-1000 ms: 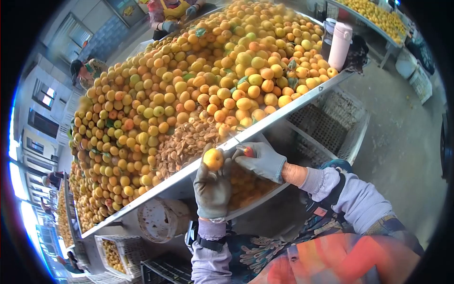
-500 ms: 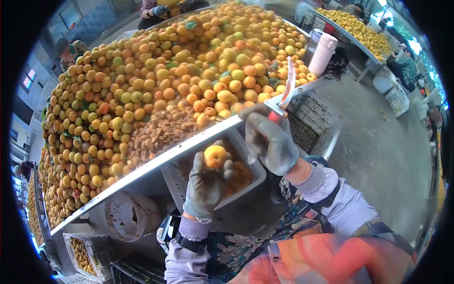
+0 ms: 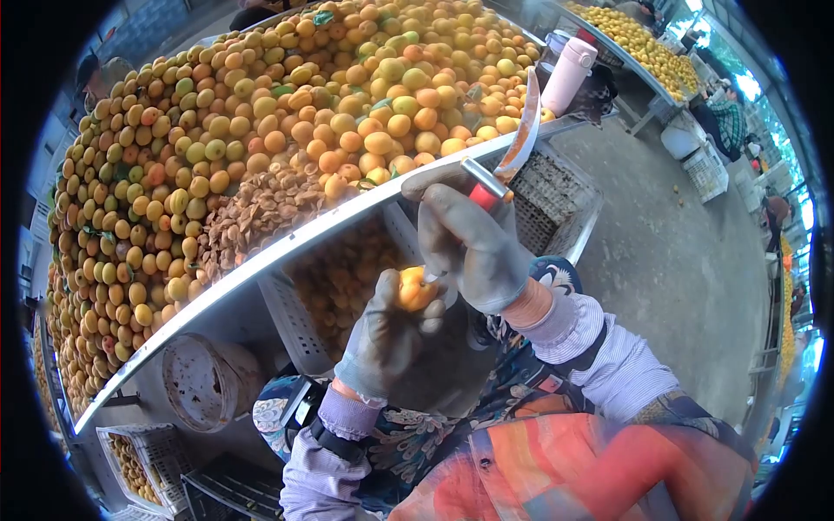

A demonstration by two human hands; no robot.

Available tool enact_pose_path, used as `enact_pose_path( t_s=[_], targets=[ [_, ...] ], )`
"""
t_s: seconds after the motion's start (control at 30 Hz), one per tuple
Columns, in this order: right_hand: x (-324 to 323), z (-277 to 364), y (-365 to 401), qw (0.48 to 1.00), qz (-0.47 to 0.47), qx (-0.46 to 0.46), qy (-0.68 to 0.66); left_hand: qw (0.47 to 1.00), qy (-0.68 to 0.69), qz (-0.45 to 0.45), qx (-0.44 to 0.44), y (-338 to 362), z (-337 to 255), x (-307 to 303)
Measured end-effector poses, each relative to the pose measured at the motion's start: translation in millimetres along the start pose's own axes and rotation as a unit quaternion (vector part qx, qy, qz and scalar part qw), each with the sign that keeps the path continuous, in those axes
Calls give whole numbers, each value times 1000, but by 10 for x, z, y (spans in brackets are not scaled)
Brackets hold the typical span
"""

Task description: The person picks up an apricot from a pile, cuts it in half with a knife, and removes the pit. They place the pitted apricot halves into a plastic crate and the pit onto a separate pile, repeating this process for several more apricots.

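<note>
R hand (image 3: 469,243), gripping knife (image 3: 519,130) blade-up, now meets apricot (image 3: 415,288) clasped in L hand (image 3: 391,339), so cut prob. done.

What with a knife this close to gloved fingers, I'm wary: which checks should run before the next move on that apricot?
1. Left hand closed around the apricot: ok.
2. Right hand wrapped firmly on the knife: ok.
3. Knife points up, away from the left hand: ok.
4. Both hands gloved: ok.
5. Crate close by the hands, under the table rim: ok.
6. Apricot already cut through: cannot tell.
</note>
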State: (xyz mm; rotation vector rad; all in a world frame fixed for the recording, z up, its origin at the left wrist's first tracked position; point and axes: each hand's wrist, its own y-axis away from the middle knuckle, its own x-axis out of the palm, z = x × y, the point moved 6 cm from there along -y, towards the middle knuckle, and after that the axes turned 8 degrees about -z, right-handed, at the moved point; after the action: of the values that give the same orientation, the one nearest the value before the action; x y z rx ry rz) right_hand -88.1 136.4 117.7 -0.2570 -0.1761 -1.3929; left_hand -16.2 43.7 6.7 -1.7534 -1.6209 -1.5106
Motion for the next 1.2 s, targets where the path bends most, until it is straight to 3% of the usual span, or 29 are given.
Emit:
enact_pose_path(
  t_s=[0.1, 0.17, 0.27, 0.33, 0.37, 0.4, 0.47, 0.53, 0.6, 0.67, 0.8, 0.87, 0.93, 1.07, 1.1, 1.2],
  targets=[
    [-22, -77, 20, 998, -5, 48, -44, 1000, -3, -14, 16, -2, 3, 48],
    [15, -83, 20, 998, 54, -44, 10, 999, -5, -26, 29, -60, 8, -6],
    [59, -293, 49, 996, 24, -53, 63, 999, 32, 4, 32, -222, 99, -228],
    [26, -344, -22, 965, 60, -182, 179, 999, -11, -28, 28, -230, 95, -379],
    [-108, -554, -220, 993, 56, 40, -100, 999, -10, -29, 29, -197, 63, -322],
    [-117, -762, -273, 893, 41, 257, -366, 999, -29, -24, 31, -139, 8, -196],
    [-143, -808, -272, 879, 14, 279, -386, 998, -51, -13, 34, -165, -17, -147],
    [-159, -674, -241, 885, 24, 235, -402, 999, -26, 26, 16, -252, 52, -208],
    [-206, -577, -241, 903, -15, 211, -373, 1000, -20, -2, 23, -252, 19, -230],
    [-275, -545, -199, 945, -76, 198, -251, 999, -11, -25, 36, -274, -14, -239],
    [-303, -509, -109, 969, -75, 161, -169, 998, 7, 1, 56, -302, 8, -239],
    [-289, -466, -40, 969, -61, 176, -159, 998, 20, 10, 57, -286, -7, -210],
    [-240, -496, 91, 971, 13, 234, -42, 995, 24, -11, 97, -276, -72, -231],
    [-326, -688, 336, 943, 12, 320, 89, 988, 59, 26, 140, -251, -219, -183],
    [-300, -686, 359, 942, 68, 303, 126, 988, 73, 36, 133, -239, -247, -138],
    [-283, -730, 443, 932, 88, 322, 140, 983, 50, 83, 155, -259, -284, -148]
  ],
)
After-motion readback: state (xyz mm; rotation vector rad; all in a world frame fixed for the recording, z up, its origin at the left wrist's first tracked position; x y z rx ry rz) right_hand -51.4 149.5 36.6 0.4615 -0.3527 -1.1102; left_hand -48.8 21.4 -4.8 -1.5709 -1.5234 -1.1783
